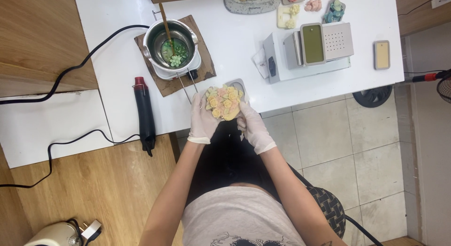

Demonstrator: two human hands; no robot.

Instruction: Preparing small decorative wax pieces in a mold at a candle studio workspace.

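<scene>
Two gloved hands cradle a flower-shaped moulded piece (pixel 224 102) in yellow, pink and pale green at the near edge of a white tabletop (pixel 235 44): the left hand (pixel 203 121) curls its fingers around the piece's left side, the right hand (pixel 253 126) is cupped under and around its right side, both closed on it. A small grey tray (pixel 238 84) shows just behind the piece, partly hidden by it. Beyond the left hand, a steel pot (pixel 170 45) with green liquid, a wooden stick and a small green flower in it sits on a hotplate over a brown board (pixel 204 67), the pot's wire handle reaching toward the hands. A black heat gun (pixel 144 115) with a red tip lies near the tabletop's near left edge, its cable trailing off to the left. Toward the right edge stand a white scale (pixel 305 55), with an olive-green block in a mould (pixel 313 44) on it, and a tan block in a mould (pixel 382 54). Small coloured flower pieces (pixel 312 6) line the far edge.
</scene>
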